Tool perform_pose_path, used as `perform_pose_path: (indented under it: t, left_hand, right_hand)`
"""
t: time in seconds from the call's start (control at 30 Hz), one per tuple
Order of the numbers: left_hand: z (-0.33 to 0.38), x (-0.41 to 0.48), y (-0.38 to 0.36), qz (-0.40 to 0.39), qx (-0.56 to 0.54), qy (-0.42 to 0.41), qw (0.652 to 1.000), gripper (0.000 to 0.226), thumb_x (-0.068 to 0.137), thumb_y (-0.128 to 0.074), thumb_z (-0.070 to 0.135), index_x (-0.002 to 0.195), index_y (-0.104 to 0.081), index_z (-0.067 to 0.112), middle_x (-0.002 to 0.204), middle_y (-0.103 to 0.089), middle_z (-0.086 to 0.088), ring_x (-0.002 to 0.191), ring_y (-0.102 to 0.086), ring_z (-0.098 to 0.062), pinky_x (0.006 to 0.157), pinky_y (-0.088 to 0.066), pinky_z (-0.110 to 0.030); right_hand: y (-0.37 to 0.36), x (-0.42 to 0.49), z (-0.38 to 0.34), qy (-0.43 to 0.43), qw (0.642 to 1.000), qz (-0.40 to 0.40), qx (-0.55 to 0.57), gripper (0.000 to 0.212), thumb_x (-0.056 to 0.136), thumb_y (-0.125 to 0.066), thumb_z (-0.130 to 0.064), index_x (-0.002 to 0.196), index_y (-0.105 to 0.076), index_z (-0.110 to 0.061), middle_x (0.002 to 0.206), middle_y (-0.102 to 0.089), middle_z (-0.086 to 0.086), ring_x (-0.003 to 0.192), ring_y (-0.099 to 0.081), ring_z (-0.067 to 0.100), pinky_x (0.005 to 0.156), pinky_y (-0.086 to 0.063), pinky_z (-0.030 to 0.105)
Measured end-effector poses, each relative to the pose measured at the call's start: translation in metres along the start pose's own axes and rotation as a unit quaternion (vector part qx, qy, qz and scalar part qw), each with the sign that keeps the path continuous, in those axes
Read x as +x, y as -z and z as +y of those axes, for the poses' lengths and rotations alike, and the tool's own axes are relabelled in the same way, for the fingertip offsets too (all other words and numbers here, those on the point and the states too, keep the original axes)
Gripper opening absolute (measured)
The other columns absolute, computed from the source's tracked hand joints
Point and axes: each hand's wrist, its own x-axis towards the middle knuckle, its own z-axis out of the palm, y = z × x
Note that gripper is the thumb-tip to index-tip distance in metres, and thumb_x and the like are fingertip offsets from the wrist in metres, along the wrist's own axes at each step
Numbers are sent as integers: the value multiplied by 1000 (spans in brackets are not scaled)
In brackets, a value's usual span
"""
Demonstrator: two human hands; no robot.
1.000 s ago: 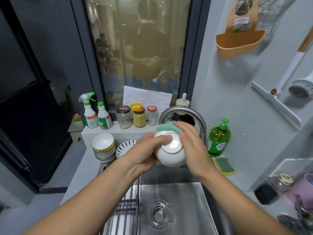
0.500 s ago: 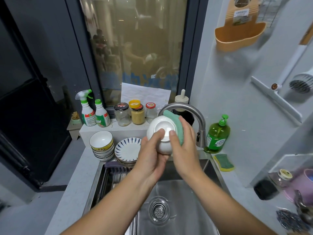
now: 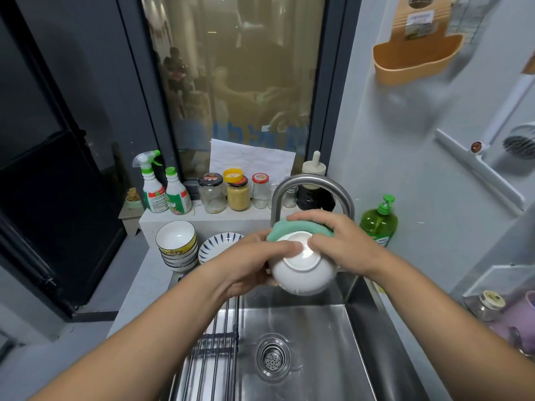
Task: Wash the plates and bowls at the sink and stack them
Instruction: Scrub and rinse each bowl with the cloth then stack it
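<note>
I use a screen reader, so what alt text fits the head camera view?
Over a steel sink, the left hand holds a white bowl, base toward the camera, while the right hand presses a green sponge against its far side. Stacked bowls and patterned plates sit on the counter at left.

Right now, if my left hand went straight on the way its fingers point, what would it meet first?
The white bowl, which the left hand grips. Past it, probably the right hand holding the green sponge over the bowl's far edge, though depth is unclear.
</note>
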Motion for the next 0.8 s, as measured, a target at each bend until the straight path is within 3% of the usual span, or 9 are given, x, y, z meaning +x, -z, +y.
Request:
perform_pose_path:
  t: [0.07,0.13,0.23,0.37,0.43,0.57,0.63,0.73,0.8]
  left_hand:
    - [-3,0,-2,4,-33,2,999,35,76,-78,21,110,-75,19,98,-75,-6,85,-72,-20,76,-56,-39]
    - [-9,-1,-8,31,-90,-11,995,21,86,-73,14,107,-73,19,94,-75,-5,80,-73,-19,65,-59,-33]
    - [-14,1,-16,59,-198,-14,978,17,97,-58,14,110,-70,14,97,-77,-7,83,-74,-23,71,-61,-41]
    - [-14,1,-22,37,-347,-10,937,27,101,-52,21,119,-68,8,106,-78,-14,84,-78,-25,75,-63,-43]
    - [-17,-2,-28,30,-371,-7,928,30,101,-53,22,123,-67,8,110,-77,-16,88,-78,-26,76,-64,-43]
    - [-22,0,-36,65,-339,-13,938,33,100,-56,20,130,-63,9,117,-75,-16,99,-74,-30,81,-62,-42]
    - [-20,1,-38,78,-345,-31,935,35,100,-55,19,133,-62,7,121,-74,-17,107,-72,-30,86,-61,-42]
    - [-23,3,-39,75,-381,-43,920,38,102,-50,20,134,-62,3,127,-71,-19,118,-68,-29,104,-52,-42]
    - [-34,4,-39,76,-384,-42,919,41,101,-52,20,136,-60,0,129,-69,-21,119,-68,-29,102,-55,-40]
  right_hand:
    - [-6,-1,4,0,1000,5,27,52,72,-53,-22,122,-67,-26,122,-66,-14,113,-58,-3,95,-44,16]
    - [-21,-7,9,4,995,72,69,44,81,-50,-27,122,-65,-28,128,-60,-16,119,-52,-8,103,-38,15]
    - [-55,-19,16,23,976,194,94,40,94,-42,-37,132,-51,-38,146,-44,-16,134,-31,-17,112,-21,8]
    - [-101,-40,21,73,971,226,4,50,101,-29,-44,150,-22,-40,165,-3,-15,151,1,1,120,-3,16]
    - [-97,-34,23,89,966,244,-3,49,101,-28,-44,149,-23,-39,165,-5,-14,152,-1,3,122,-4,20]
    - [-57,-2,25,-19,947,281,157,48,95,-36,-44,141,-46,-35,153,-39,-9,140,-34,-3,121,-24,33]
    - [-63,-6,21,-9,950,276,147,48,95,-38,-41,143,-42,-34,152,-37,-11,137,-32,-11,120,-25,25]
    - [-95,-25,14,45,956,270,107,49,97,-41,-32,143,-26,-40,158,-16,-17,137,-12,-24,108,-15,-1]
    - [-101,-27,22,54,949,289,112,48,98,-44,-30,141,-26,-42,157,-17,-16,138,-14,-22,107,-17,0]
